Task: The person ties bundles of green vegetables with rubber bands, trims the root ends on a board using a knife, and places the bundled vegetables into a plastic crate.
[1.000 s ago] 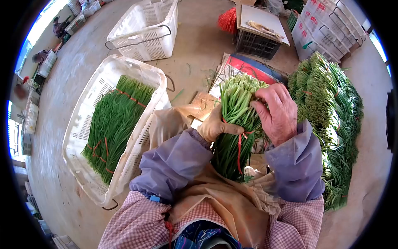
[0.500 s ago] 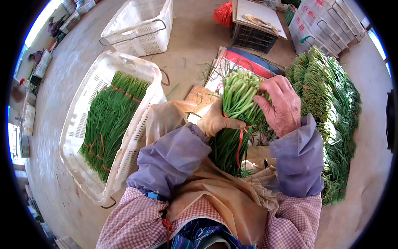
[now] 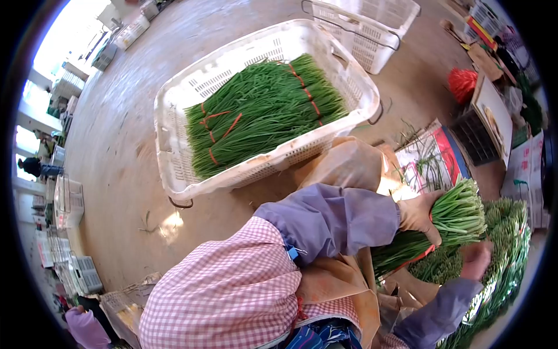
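My left hand [image 3: 419,216] is wrapped around a bunch of green chives [image 3: 459,215], with the pale cut stem ends pointing right. A red tie runs round this bunch near my thumb. My right hand [image 3: 476,259] is just below the stem ends, apart from them and blurred by motion, so its fingers cannot be made out. Beneath and beyond it lies a large heap of chives [image 3: 507,232]. To the left, a white perforated crate [image 3: 261,160] holds more chives [image 3: 256,110] bound with red ties.
Another white crate [image 3: 363,43] with a wire handle stands behind the first. A dark crate topped by a board [image 3: 493,116], red strands [image 3: 462,84] and white boxes [image 3: 526,174] stand at right. People [image 3: 87,328] and stacked crates line the far left.
The view has swung left, so the filled crate appears nearer the middle. My right hand has left the stem ends and dropped below them; my left hand still grips the bunch.
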`<state>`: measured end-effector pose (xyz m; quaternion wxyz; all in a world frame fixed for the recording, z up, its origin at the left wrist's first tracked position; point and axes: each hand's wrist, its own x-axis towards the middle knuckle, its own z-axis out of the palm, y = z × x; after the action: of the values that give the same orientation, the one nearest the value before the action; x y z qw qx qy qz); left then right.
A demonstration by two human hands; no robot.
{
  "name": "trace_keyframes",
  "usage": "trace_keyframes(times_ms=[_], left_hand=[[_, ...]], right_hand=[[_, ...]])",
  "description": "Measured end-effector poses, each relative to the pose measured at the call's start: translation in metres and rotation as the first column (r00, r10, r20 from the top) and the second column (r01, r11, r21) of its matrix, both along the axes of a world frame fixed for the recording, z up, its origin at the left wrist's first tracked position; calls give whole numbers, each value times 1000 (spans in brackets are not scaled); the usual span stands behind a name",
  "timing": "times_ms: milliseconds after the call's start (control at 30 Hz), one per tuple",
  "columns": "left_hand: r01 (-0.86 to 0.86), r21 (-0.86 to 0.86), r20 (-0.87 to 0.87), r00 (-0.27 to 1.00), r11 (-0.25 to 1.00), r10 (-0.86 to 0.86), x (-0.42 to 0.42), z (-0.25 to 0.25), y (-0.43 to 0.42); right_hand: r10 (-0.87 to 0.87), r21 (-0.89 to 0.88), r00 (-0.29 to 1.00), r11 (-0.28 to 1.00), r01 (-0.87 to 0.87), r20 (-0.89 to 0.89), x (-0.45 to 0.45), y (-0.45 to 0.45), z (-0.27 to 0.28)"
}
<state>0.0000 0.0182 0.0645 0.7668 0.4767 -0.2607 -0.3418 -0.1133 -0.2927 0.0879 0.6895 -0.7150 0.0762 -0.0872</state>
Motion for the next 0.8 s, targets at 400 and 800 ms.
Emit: trace_keyframes(times_ms=[400,800], left_hand=[[72,-247,-146,983,966,-110,-2,2,6],[60,-26,165,985,998,-55,0,-5,-3]], right_hand=[[-208,-39,956,975,220,207,0,119,8],[52,313,997,948,-65,49,-17,167,-115]])
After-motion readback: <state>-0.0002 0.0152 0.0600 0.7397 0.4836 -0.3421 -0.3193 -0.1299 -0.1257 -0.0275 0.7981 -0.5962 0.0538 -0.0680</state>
